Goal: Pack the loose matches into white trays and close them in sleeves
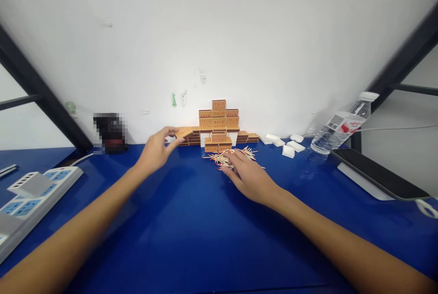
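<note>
My left hand [155,152] is closed on a yellow-orange matchbox [185,132], with the thumb at its near edge and the fingers behind it. It holds the box at the left end of a stepped stack of matchboxes [219,121], which stands against the wall. Whether the held box touches the stack I cannot tell. In front of the stack lies a loose pile of red-tipped matches [248,152]. My right hand [251,177] is at this pile, its thumb and fingers curled around some matches; how many is hidden.
White small boxes [293,147] lie right of the stack. Farther right, a clear water bottle [338,125] leans beside a dark phone [379,173]. At the left are a power strip [44,193] with plugs and a blurred dark object [110,133]. All rest on a blue table [191,234].
</note>
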The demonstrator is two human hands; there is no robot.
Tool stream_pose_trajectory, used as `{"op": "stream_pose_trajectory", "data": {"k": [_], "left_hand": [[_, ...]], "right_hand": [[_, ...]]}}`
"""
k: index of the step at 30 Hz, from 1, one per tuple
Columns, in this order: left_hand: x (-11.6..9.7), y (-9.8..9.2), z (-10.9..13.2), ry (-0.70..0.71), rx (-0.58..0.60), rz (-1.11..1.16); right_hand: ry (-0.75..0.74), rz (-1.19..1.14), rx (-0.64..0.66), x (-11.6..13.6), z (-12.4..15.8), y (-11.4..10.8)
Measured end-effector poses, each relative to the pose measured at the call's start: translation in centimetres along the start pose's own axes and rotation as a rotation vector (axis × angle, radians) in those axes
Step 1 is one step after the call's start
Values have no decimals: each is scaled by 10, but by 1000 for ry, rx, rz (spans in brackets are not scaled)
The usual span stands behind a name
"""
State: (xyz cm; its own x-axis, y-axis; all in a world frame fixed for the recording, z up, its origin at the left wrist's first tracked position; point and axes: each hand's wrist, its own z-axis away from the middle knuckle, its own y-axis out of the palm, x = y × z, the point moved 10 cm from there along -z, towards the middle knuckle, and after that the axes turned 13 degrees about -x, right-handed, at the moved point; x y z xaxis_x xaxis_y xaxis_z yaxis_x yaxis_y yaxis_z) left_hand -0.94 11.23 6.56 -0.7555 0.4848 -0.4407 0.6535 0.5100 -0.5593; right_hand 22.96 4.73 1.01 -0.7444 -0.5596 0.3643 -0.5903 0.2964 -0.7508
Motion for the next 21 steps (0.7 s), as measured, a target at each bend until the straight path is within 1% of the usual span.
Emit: {"op": "stream_pose_trajectory", "data": {"k": [2,3,6,9,12,16,21], "left_hand": [[6,-2,-25,72,-76,-112],[5,2,-33,117,-87,-143],[6,21,-47,147,-81,-150],[4,34,-50,136,-118,-156],[3,40,-50,116,-165,-171],[2,41,-50,101,-199,-184],[-3,45,-51,103,-189,-131]], "right_hand": [[33,70,-10,-14,-4,-3],[52,108,-13,-20,-5,-5],[104,201,-28,-37,-10,-14],[127,230,-61,-49,-14,-23],[130,227,-88,-54,-17,-28],[132,203,-81,-52,-16,-28],[120,198,-101,-48,-17,-30]]}}
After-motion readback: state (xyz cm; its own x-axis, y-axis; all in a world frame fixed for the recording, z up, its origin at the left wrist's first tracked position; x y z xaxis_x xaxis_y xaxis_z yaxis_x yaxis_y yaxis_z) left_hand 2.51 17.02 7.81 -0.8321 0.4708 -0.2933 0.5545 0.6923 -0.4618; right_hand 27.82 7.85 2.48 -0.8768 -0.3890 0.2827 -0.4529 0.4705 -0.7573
